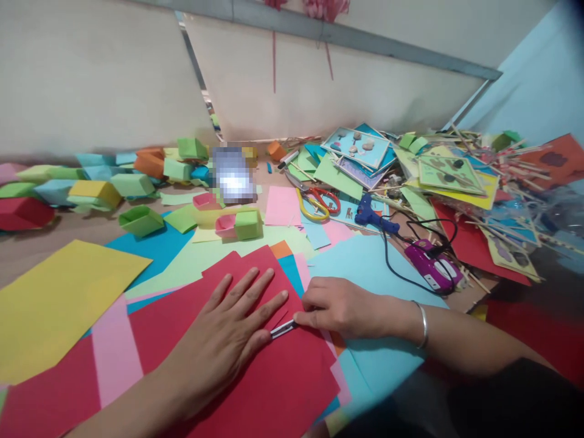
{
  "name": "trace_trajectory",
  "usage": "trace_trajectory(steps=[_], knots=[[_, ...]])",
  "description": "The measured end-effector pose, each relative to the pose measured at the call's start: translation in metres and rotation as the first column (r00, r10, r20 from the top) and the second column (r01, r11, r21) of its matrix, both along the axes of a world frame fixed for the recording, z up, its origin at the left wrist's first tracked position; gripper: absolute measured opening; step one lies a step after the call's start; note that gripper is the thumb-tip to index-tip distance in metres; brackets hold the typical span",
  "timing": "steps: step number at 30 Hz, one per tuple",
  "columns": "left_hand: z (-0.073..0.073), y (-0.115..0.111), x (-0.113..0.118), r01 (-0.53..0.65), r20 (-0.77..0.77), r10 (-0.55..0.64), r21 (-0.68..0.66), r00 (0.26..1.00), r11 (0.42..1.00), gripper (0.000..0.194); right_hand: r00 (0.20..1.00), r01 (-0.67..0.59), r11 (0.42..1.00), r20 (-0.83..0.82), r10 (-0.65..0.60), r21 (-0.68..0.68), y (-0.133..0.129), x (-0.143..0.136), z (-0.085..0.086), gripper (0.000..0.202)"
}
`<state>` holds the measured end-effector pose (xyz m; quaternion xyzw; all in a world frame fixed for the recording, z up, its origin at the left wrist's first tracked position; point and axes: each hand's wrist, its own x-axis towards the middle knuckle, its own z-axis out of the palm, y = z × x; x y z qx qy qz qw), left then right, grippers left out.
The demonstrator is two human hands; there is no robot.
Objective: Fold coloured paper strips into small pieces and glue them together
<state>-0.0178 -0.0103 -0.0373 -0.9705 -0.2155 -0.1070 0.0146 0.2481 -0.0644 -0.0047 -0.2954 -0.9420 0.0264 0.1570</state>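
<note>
Left hand [235, 328] was flat on the red sheet [292, 383], fingers spread wide, gripping nothing. Right hand [335, 307], silver bangle [423, 325] on the wrist, had its fingers curled shut around a slim cutter [283, 329]; exact grip under the fingers couldn't be told. Cutter sat over the red sheet, far end just beside the left thumb. Red sheet lay on a loose stack of coloured paper, directly below both hands. Yellow sheet [68, 304] was off to the left, light blue sheet [365, 261] under the right forearm. Beyond: purple power strip [433, 267] with black cable, blue glue gun [376, 216], scissors [312, 210] with a yellow and a red handle, green paper box [249, 225]. Further back: folded paper boxes in a row at left, framed stone picture [356, 146] on a pile at right, pale board [319, 91] behind everything.
</note>
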Motion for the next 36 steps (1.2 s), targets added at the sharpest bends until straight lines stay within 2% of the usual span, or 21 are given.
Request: trace_trajectory(steps=[4, 9, 15, 18, 20, 22, 24, 26, 27, 29, 32, 33, 36], knots=[[-0.001, 0.001, -0.001, 0.004, -0.007, -0.004, 0.004, 1.0, 1.0, 0.05, 0.999, -0.01, 0.998, -0.039, 0.013, 0.061, 0.001, -0.001, -0.004, 0.024], [-0.001, 0.002, 0.0, 0.0, -0.005, 0.0, 0.014, 1.0, 1.0, 0.05, 1.0, -0.006, 0.999, -0.008, 0.007, 0.044, 0.001, -0.001, -0.002, 0.026], [0.0, 0.003, 0.0, 0.022, 0.026, -0.023, 0.02, 0.999, 1.0, 0.052, 0.994, -0.064, 0.993, 0.077, 0.072, -0.099, 0.0, 0.001, 0.008, 0.017], [0.001, 0.002, 0.0, 0.018, 0.042, -0.018, -0.005, 0.999, 1.0, 0.05, 1.0, -0.003, 0.978, -0.013, 0.0, -0.207, 0.002, 0.007, 0.016, 0.022], [0.003, 0.001, 0.001, 0.002, 0.034, -0.001, -0.044, 0.999, 0.999, 0.049, 0.992, -0.001, 0.974, -0.124, -0.028, -0.227, 0.005, 0.017, 0.024, 0.023], [0.005, 0.001, 0.001, -0.025, 0.042, 0.029, -0.098, 0.999, 0.995, 0.049, 0.96, 0.085, 0.981, -0.249, -0.127, -0.172, 0.008, 0.03, 0.033, 0.029], [0.008, 0.002, 0.0, -0.079, 0.095, 0.093, -0.143, 0.991, 0.987, 0.049, 0.887, 0.303, 0.946, -0.328, -0.326, -0.119, 0.011, 0.043, 0.039, 0.024], [0.012, 0.002, -0.001, -0.139, 0.171, 0.165, -0.154, 0.971, 0.978, 0.046, 0.841, 0.47, 0.881, -0.273, -0.467, -0.059, 0.015, 0.053, 0.039, 0.017], [0.014, 0.002, -0.002, -0.164, 0.193, 0.191, -0.147, 0.962, 0.975, 0.044, 0.833, 0.511, 0.859, -0.225, -0.506, -0.04, 0.016, 0.055, 0.037, 0.015], [0.02, -0.003, -0.001, -0.184, 0.187, 0.202, -0.108, 0.961, 0.977, 0.049, 0.845, 0.506, 0.861, -0.172, -0.506, -0.046, 0.017, 0.056, 0.031, 0.015], [0.028, -0.016, 0.005, -0.144, 0.116, 0.145, -0.017, 0.983, 0.989, 0.065, 0.887, 0.409, 0.905, -0.182, -0.424, -0.116, 0.017, 0.05, 0.023, 0.015], [0.03, -0.021, 0.007, -0.111, 0.097, 0.11, 0.007, 0.989, 0.994, 0.061, 0.901, 0.376, 0.918, -0.182, -0.394, -0.127, 0.018, 0.048, 0.02, 0.015], [0.031, -0.031, 0.014, -0.001, 0.066, -0.002, 0.038, 0.998, 0.999, 0.034, 0.922, 0.327, 0.934, -0.169, -0.349, -0.148, 0.019, 0.045, 0.016, 0.017]])
